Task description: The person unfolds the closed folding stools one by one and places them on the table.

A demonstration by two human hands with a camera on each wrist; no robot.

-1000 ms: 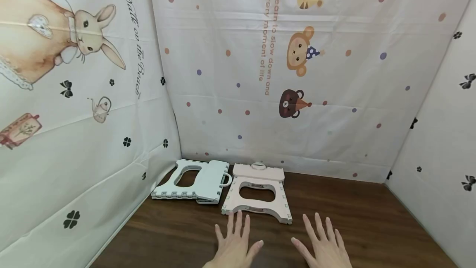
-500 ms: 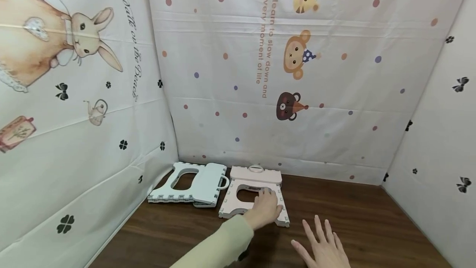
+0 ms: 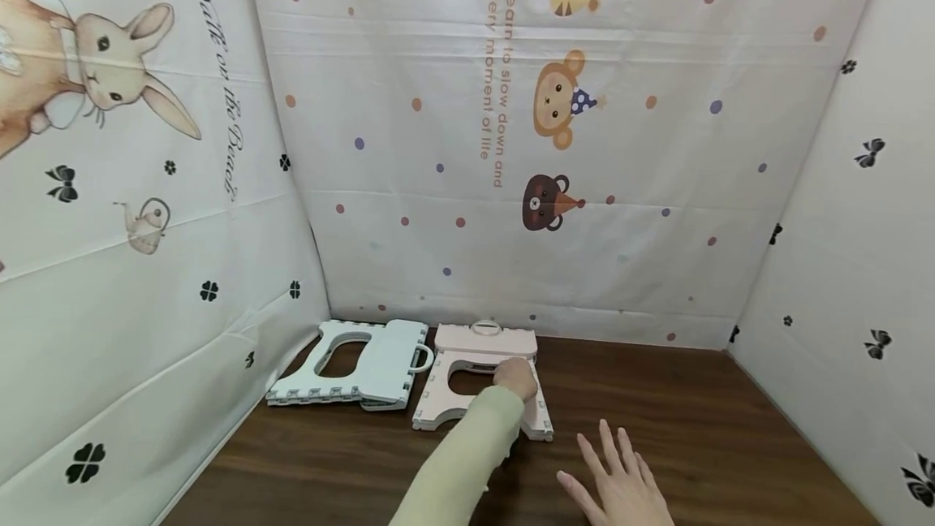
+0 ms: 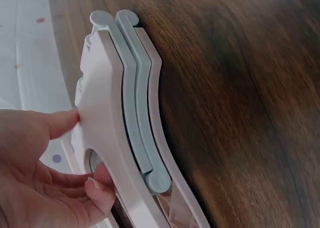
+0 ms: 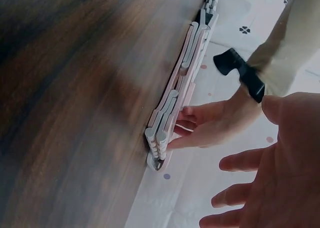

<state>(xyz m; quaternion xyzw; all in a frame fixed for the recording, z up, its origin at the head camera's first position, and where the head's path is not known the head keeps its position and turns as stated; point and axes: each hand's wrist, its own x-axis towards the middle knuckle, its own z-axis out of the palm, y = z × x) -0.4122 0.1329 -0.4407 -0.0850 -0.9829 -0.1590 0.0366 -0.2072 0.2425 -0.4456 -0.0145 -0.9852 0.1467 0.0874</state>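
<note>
A pale pink folding step stool (image 3: 485,339) lies folded flat on the dark wooden table. My left hand (image 3: 517,378) grips its right side. In the left wrist view, the thumb presses the outer edge of the stool (image 4: 102,93) while the fingers (image 4: 100,188) curl into the central opening. A pale mint folding step stool (image 3: 390,360), also folded, lies just left of the pink one. My right hand (image 3: 624,493) is spread near the table's front, apart from both stools. In the right wrist view, its fingers (image 5: 237,193) hold nothing.
Printed fabric walls enclose the table: a rabbit-patterned left wall (image 3: 241,380), a dotted back wall (image 3: 606,282) and a right wall (image 3: 818,282). Both stools sit close to the back wall. Bare wooden tabletop (image 3: 657,396) extends to their right.
My left hand has moved from the table's front onto the pink stool's right side and taken hold of it. The right hand stays spread. The head view has shifted slightly right.
</note>
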